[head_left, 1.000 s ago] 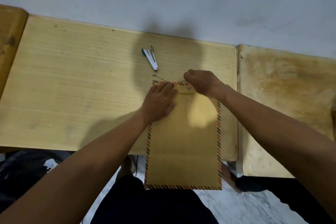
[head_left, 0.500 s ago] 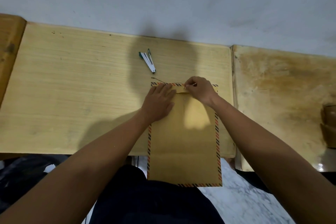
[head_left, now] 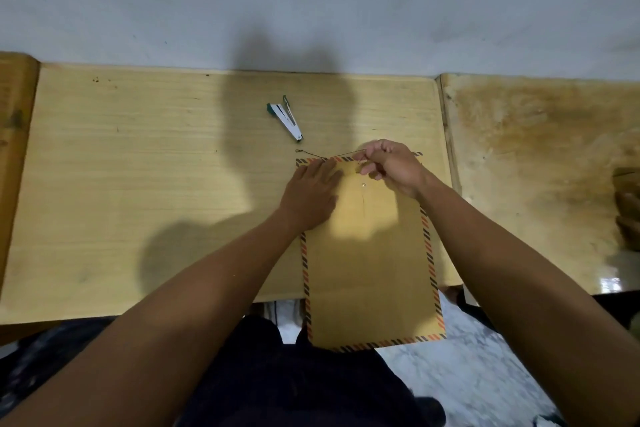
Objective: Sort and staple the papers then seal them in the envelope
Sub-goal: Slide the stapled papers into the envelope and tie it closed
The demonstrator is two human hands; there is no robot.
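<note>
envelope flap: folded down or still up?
Folded down. The flap lies flat on the envelope, the left hand pressing it. The right hand pinches the string, not yet wound on the lower button.

No text, label, brand, number or sign can be read anywhere in the view. The brown envelope (head_left: pixel 369 263) has only a striped border of orange and dark bars, with no writing on its face. The stapler (head_left: pixel 286 118) is white and green, and no marking on it can be made out.
</note>
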